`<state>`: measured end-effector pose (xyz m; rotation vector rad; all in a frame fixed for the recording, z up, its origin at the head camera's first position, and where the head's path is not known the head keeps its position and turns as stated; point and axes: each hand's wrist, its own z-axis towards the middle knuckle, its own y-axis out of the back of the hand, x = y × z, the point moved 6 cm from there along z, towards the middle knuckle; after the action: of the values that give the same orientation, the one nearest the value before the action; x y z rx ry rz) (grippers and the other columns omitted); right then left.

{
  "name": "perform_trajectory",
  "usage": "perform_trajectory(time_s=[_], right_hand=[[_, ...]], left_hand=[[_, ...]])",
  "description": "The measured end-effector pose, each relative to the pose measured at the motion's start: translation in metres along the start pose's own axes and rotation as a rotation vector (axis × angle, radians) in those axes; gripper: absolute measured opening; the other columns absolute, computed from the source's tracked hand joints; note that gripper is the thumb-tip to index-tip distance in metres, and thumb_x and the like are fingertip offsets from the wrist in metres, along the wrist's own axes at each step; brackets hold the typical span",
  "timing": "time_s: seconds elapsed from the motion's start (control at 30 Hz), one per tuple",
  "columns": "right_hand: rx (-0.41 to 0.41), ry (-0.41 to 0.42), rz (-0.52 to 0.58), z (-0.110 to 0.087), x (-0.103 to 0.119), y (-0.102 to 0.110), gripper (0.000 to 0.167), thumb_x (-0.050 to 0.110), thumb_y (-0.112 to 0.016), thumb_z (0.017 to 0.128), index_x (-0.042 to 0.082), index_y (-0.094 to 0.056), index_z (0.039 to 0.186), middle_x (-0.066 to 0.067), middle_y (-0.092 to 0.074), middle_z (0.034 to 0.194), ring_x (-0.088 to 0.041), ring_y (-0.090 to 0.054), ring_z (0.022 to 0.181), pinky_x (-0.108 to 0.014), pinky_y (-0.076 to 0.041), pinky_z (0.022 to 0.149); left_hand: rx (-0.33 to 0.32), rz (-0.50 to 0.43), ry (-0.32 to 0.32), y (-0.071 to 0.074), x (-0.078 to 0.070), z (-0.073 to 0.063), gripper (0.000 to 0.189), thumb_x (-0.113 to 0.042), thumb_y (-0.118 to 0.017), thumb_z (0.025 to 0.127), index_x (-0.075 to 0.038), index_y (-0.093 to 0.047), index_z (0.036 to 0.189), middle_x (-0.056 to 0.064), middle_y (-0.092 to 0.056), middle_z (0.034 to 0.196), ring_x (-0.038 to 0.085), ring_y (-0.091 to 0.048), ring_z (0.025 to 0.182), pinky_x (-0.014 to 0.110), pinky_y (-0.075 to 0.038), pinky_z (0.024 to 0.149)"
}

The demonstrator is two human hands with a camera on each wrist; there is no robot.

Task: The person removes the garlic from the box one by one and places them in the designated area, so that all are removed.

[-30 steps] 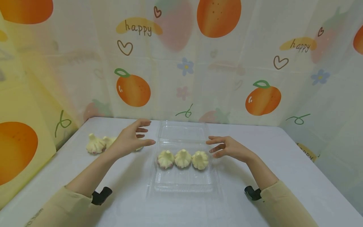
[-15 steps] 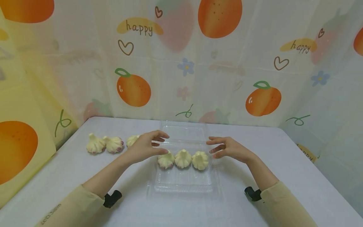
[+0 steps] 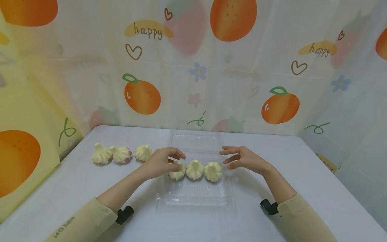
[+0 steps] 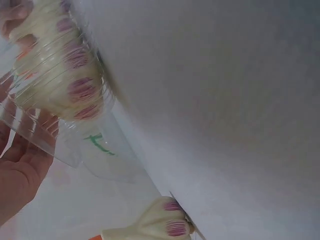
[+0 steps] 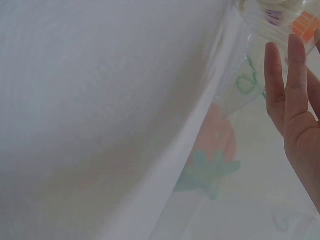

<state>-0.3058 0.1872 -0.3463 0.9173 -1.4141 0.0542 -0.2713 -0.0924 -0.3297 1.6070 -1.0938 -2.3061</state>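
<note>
At eight o'clock, a beige left sleeve [image 3: 90, 218] marked with dark slanting lettering [image 3: 64, 227]; at four, a matching right sleeve [image 3: 305, 218]; a stubby black fitting [image 3: 125, 215] at each sleeve's end

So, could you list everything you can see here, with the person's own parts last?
Cream garlic-shaped bulbs with purple markings: six, cream and purple; three in the box, three on the table at left
Open clear plastic box with lid: one, transparent, table centre
White flat table: one, white, below everything
Fruit-printed hanging backdrop: one, whitish, yellow at left, behind the table
Small black wrist devices: two, black, at the cuffs
Beige sleeves: two, beige, on the forearms
Left hand: one, bare, box's left side
Right hand: one, bare, box's right side
</note>
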Motion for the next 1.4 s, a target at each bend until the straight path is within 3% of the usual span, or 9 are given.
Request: perform_trajectory(time_s=[0.4,0.8,1.1,1.4], right_hand=[[0.002,0.004,0.012,0.0004,-0.0025,0.0,0.061,0.011,-0.068,0.088,-0.002,-0.047,0.143,-0.02,-0.024,0.164,-0.038,-0.061,0.125,-0.045,-0.051,0.104],[0.009,0.014,0.024,-0.0011,-0.0014,-0.0001,0.063,0.012,-0.069,0.087,-0.003,-0.047,0.144,-0.02,-0.023,0.164,-0.041,-0.059,0.126,-0.041,-0.052,0.103],[0.017,0.02,0.042,-0.0004,-0.001,0.0002,0.063,0.011,-0.069,0.087,-0.003,-0.046,0.144,-0.021,-0.021,0.164,-0.043,-0.058,0.126,-0.036,-0.055,0.098],[0.017,0.017,0.045,-0.0005,-0.0015,0.0008,0.063,0.01,-0.069,0.087,-0.003,-0.046,0.144,-0.02,-0.021,0.164,-0.042,-0.058,0.126,-0.036,-0.054,0.099]], left_hand=[[-0.002,0.067,-0.025,-0.0028,0.0021,0.0014,0.023,0.001,-0.071,0.083,0.001,-0.07,0.105,0.017,-0.072,0.11,0.027,-0.067,0.104,0.03,-0.059,0.087],[-0.02,0.091,-0.009,-0.0018,0.0004,0.0015,0.018,0.005,-0.068,0.081,-0.001,-0.073,0.097,0.011,-0.074,0.099,0.018,-0.069,0.092,0.025,-0.059,0.081],[-0.041,0.116,-0.033,0.0006,0.0,0.0025,0.018,0.009,-0.068,0.081,-0.001,-0.074,0.095,0.011,-0.075,0.095,0.02,-0.071,0.091,0.026,-0.06,0.08],[-0.049,0.098,-0.017,0.0013,-0.0007,0.0026,0.017,0.007,-0.069,0.082,0.0,-0.074,0.096,0.011,-0.076,0.096,0.02,-0.071,0.092,0.027,-0.06,0.082]])
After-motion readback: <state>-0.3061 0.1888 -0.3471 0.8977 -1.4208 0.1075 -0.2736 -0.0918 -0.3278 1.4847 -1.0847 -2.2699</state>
